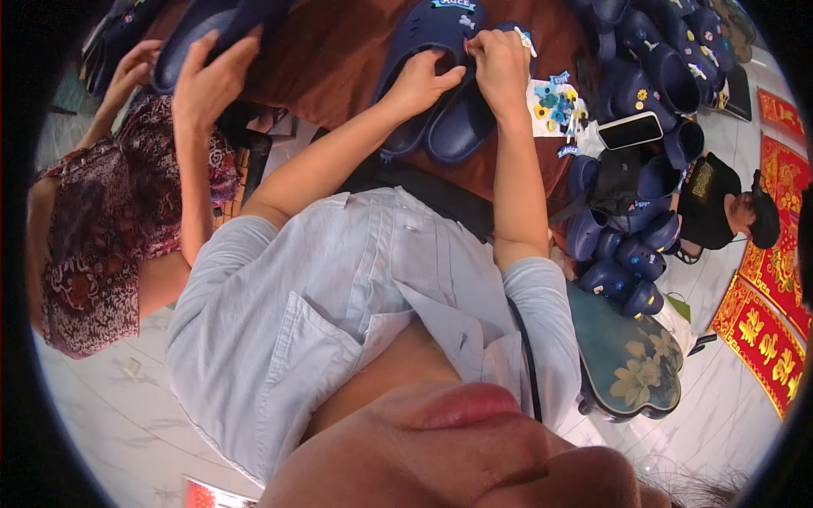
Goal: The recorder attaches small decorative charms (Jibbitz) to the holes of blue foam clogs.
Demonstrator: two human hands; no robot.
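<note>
Two navy foam clogs lie side by side on the brown cloth (330, 51). The left clog (432, 30) has a blue lettered charm and a small pale charm near its toe. On the right clog (461, 127), a white charm (526, 39) sticks out beside my fingers. My left hand (422, 83) grips around the left clog's opening, with its fingertips partly hidden inside. My right hand (503, 72) is closed in a pinch between the clogs' upper parts; a tiny reddish bit shows at its fingertips, too small to name.
Several colourful shoe charms (555, 106) lie on a white sheet at my right, near a phone (629, 131). Beyond it are piled navy clogs (631, 93). At left, a co-worker's hands (207, 80) hold another clog (190, 38). A flowered stool (627, 356) stands at right.
</note>
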